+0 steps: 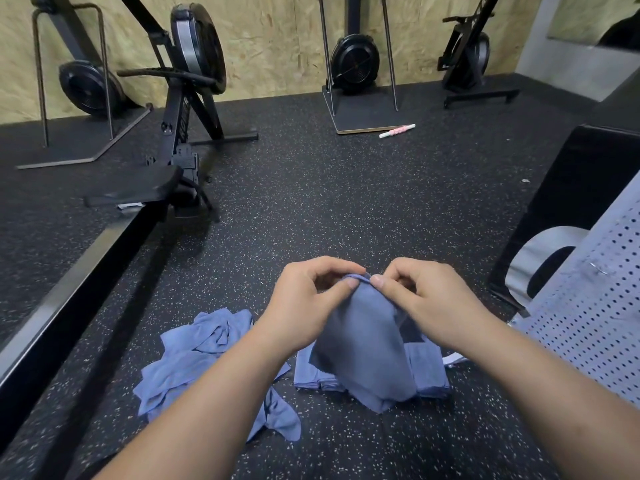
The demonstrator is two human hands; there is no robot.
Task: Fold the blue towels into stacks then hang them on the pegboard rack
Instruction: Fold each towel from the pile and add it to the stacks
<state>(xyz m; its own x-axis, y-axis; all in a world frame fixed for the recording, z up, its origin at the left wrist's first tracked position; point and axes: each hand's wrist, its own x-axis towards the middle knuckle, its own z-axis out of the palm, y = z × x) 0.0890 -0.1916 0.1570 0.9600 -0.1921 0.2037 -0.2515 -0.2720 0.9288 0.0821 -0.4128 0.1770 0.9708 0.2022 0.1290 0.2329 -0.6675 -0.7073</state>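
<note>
Two grips, one blue towel pinched between them above a gym floor.
The left grip (pixel 304 303) and the right grip (pixel 426 299) were both curled closed, thumb against fingers, nipping the top edge of a single blue towel (pixel 363 334) with their fingertips almost meeting; the cloth hung straight down from that pinch, below and between the two wrists. Behind its lower end lay one folded stack (pixel 429 368) of blue towels on the floor (pixel 329 202), its middle hidden by the hanging cloth, the number of layers too fine to count. Just left of the stack sprawled one crumpled heap (pixel 194 358) of blue towels, partly under the left forearm. One perforated pegboard rack (pixel 588 323) stood at the right. Farther off were one rowing machine (pixel 180 133), one pink-and-white roller stick (pixel 397 130), and three more flywheel machines (pixel 353 64) along the wall.
</note>
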